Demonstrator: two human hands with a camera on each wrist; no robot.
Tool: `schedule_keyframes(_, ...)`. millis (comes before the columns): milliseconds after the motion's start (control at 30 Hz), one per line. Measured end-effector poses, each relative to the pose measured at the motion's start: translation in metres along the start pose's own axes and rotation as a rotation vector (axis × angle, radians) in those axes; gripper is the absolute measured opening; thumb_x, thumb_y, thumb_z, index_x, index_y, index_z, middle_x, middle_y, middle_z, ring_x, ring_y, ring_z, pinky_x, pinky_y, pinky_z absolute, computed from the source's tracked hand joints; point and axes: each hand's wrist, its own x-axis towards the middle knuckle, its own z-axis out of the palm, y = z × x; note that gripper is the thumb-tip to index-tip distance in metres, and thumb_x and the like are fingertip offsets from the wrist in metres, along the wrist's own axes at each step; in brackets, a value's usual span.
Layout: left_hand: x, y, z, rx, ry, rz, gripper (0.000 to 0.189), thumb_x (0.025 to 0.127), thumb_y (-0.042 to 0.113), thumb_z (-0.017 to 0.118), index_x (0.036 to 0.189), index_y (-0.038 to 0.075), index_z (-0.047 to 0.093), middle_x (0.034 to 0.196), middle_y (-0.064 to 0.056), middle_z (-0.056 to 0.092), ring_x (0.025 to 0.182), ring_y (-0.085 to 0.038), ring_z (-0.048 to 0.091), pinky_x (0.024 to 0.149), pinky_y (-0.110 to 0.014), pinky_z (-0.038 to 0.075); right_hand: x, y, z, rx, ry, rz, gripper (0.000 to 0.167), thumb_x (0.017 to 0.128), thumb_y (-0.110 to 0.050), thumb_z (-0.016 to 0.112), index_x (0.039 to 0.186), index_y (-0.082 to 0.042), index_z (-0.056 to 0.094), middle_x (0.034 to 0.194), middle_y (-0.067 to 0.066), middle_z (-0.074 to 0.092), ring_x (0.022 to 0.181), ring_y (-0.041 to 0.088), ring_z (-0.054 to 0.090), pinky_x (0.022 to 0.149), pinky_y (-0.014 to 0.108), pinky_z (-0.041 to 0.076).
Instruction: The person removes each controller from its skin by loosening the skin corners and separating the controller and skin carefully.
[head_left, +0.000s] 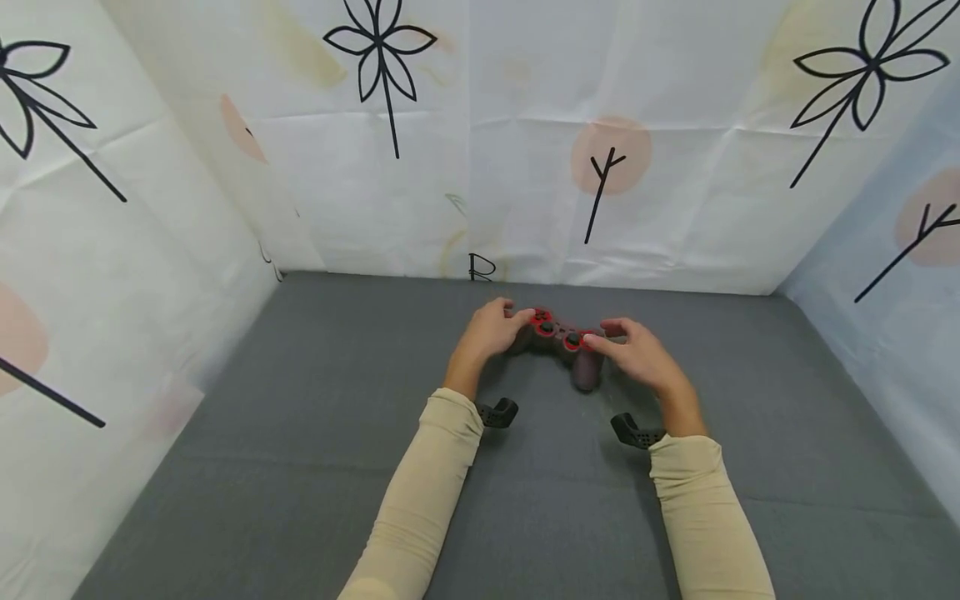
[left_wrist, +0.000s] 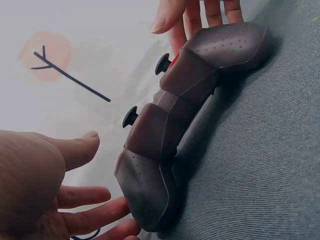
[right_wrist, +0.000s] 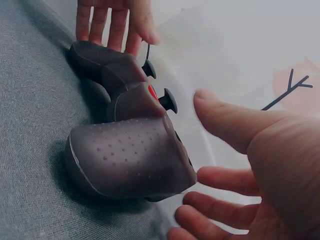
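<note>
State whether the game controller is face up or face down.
The game controller is face up: both black thumbsticks point away from the grey cloth.

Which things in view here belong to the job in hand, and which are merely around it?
Part of the job:
- game controller
- left hand, at one end
- right hand, at the other

Merely around it:
- grey cloth underneath
- patterned wall sheets
- black left-wrist piece
- black right-wrist piece
</note>
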Motion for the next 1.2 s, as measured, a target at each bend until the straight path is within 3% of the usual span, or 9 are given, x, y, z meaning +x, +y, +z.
schedule_keyframes(233, -0.002, -0.002, 0.004, 0.033, -0.047, -0.010, 0.059, 0.103, 0.053, 0.053, 0.147, 0.013, 0.054, 0.146, -0.010, 0.059, 0.133, -0.029, 0.057, 0.108, -0.050, 0.048, -0.002, -0.005, 0.003, 0.010, -0.049, 0.046, 0.080, 0.101, -0.048, 0.058, 0.157, 0.001, 0.029, 0.156, 0.031, 0.037, 0.127, 0.041, 0.057, 0.103, 0.052, 0.050)
schedule_keyframes(467, 0.002, -0.008, 0.012, 0.035, -0.036, -0.008, 0.053, 0.104, 0.050, 0.054, 0.142, 0.014, 0.059, 0.143, -0.009, 0.061, 0.132, -0.029, 0.058, 0.109, -0.051, 0.047, -0.002, -0.002, 0.005, -0.026, -0.069, 0.040, 0.080, 0.103, -0.044, 0.058, 0.158, 0.003, 0.025, 0.153, 0.035, 0.041, 0.115, 0.041, 0.066, 0.096, 0.049, 0.054)
schedule_keyframes(700, 0.008, -0.025, 0.020, 0.015, -0.021, 0.059, 0.059, 0.103, 0.057, 0.050, 0.143, 0.014, 0.057, 0.145, -0.009, 0.059, 0.136, -0.030, 0.053, 0.111, -0.050, 0.046, -0.001, 0.004, 0.008, -0.075, -0.031, 0.012, 0.077, 0.103, -0.043, 0.057, 0.156, 0.006, 0.030, 0.152, 0.035, 0.042, 0.138, 0.049, 0.045, 0.107, 0.059, 0.044)
schedule_keyframes(833, 0.012, -0.030, 0.022, 0.000, -0.026, 0.077, 0.061, 0.102, 0.058, 0.050, 0.143, 0.014, 0.057, 0.147, -0.011, 0.057, 0.140, -0.032, 0.049, 0.112, -0.052, 0.043, 0.000, 0.008, 0.010, -0.062, -0.018, 0.003, 0.075, 0.103, -0.042, 0.058, 0.155, 0.006, 0.031, 0.151, 0.035, 0.043, 0.139, 0.049, 0.044, 0.107, 0.059, 0.044)
schedule_keyframes(1000, 0.015, -0.033, 0.016, -0.049, -0.101, 0.076, 0.062, 0.102, 0.055, 0.053, 0.145, 0.011, 0.056, 0.148, -0.012, 0.057, 0.138, -0.032, 0.053, 0.112, -0.050, 0.045, -0.003, 0.008, 0.011, -0.085, 0.023, -0.024, 0.072, 0.101, -0.039, 0.062, 0.152, 0.004, 0.037, 0.148, 0.030, 0.048, 0.130, 0.045, 0.055, 0.099, 0.054, 0.051)
schedule_keyframes(1200, 0.016, -0.030, -0.001, -0.154, -0.183, 0.060, 0.061, 0.101, 0.048, 0.058, 0.148, 0.008, 0.053, 0.152, -0.013, 0.053, 0.141, -0.031, 0.050, 0.116, -0.050, 0.042, -0.002, 0.003, 0.011, -0.093, 0.088, -0.088, 0.069, 0.098, -0.034, 0.069, 0.150, 0.003, 0.042, 0.144, 0.028, 0.049, 0.119, 0.041, 0.065, 0.084, 0.043, 0.058)
